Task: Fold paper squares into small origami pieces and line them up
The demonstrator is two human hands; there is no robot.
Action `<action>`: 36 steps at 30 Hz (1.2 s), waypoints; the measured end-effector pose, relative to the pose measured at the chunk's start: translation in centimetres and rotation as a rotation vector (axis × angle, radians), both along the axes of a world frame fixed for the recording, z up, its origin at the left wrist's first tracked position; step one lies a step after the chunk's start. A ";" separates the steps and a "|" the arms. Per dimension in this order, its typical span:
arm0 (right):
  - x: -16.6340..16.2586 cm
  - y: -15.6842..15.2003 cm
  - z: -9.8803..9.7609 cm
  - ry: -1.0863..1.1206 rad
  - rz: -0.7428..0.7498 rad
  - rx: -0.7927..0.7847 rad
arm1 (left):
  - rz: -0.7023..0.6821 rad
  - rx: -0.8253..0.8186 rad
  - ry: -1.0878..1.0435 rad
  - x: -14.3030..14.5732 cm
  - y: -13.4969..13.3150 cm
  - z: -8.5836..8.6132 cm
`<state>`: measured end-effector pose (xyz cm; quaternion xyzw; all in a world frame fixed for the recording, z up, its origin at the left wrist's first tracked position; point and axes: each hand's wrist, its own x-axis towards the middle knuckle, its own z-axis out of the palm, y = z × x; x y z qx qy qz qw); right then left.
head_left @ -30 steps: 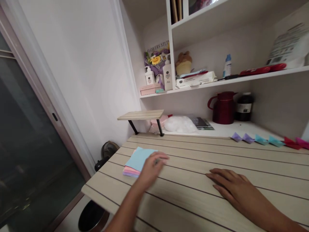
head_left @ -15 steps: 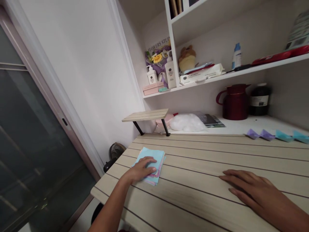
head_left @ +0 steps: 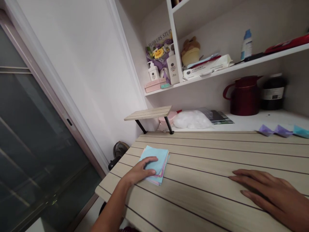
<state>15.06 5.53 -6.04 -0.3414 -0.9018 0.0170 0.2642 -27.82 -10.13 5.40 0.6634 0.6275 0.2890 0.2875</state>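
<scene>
A small stack of square coloured paper (head_left: 158, 154), light blue on top with pink and other sheets below, lies on the left part of the slatted wooden table. My left hand (head_left: 142, 169) rests on its near left side, thumb and index finger apart. The other fingers of that hand are partly hidden. Across the table at the right, my right hand (head_left: 270, 190) lies palm down with fingers stretched out, touching the bare boards (head_left: 202, 180). Beyond it, folded purple paper pieces (head_left: 275, 130) and a turquoise one (head_left: 301, 131) stand in a row along the back edge.
A small raised shelf (head_left: 148, 112) on black legs stands at the back left. Behind the table are a white fluffy bundle (head_left: 193, 120), a dark red jug (head_left: 245, 96) and a dark bottle (head_left: 272, 93). Wall shelves (head_left: 210, 75) hold bottles and a plush toy (head_left: 190, 51).
The view has turned slightly left, so the room and table appear shifted right. Both hands stay nearly where they were, the left still on the paper stack.
</scene>
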 end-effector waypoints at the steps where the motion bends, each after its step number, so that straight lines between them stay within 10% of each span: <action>1: 0.0 0.1 -0.2 0.003 -0.001 0.005 | 0.003 0.002 -0.019 -0.2 -0.1 -0.1; 36: 0.8 0.7 -0.8 0.035 0.064 -0.033 | 0.004 0.163 0.198 0.6 -0.3 -1.0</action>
